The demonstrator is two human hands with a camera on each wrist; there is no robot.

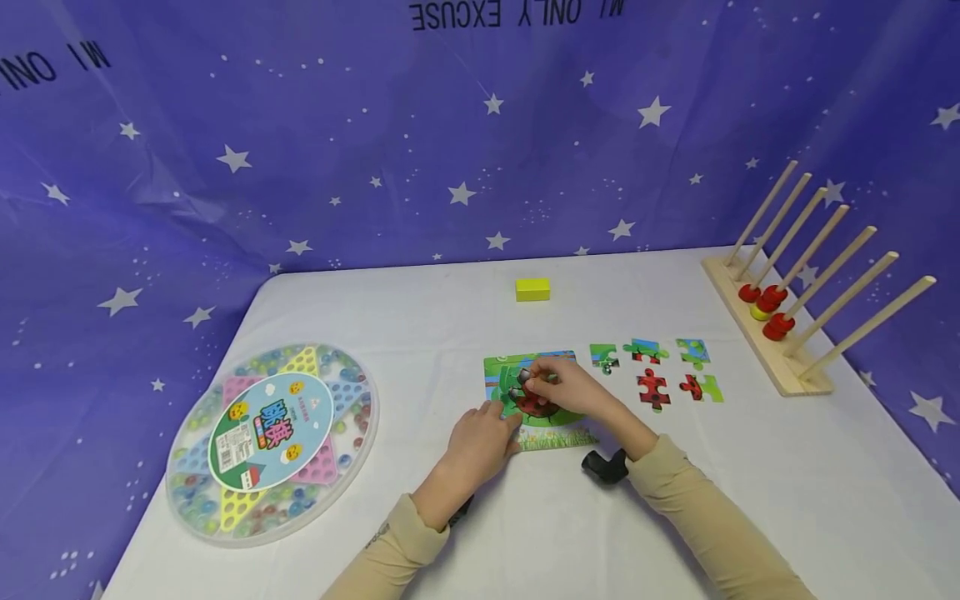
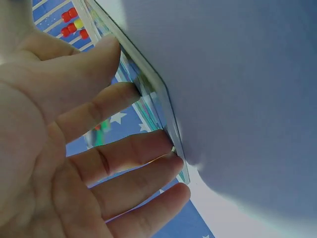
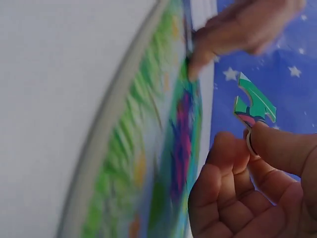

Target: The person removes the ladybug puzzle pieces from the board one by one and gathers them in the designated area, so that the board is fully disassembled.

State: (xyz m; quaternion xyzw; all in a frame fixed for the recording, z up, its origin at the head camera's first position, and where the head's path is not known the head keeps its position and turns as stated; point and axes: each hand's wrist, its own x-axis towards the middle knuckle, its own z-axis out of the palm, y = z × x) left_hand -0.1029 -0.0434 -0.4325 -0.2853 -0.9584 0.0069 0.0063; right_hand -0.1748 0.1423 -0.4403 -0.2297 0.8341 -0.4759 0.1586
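A ladybug jigsaw puzzle board (image 1: 558, 440) lies on the table before me. My left hand (image 1: 480, 442) rests at its left edge; in the left wrist view the fingers (image 2: 126, 156) are mostly straight, their tips at the board's rim. Above the board, my right hand (image 1: 573, 387) pinches a green jigsaw piece (image 3: 256, 101) between thumb and fingers, seen held up in the right wrist view. Several loose pieces lie right of the board, among them a red ladybug piece (image 1: 653, 389) and a green one (image 1: 603, 357).
On the left sits a round Chinese checkers box (image 1: 352, 492) with marbles. A yellow block (image 1: 532, 290) lies behind the board. At the back right stands a wooden peg rack (image 1: 806, 385) with red and yellow beads. A starry purple cloth (image 1: 420, 125) hangs behind the table.
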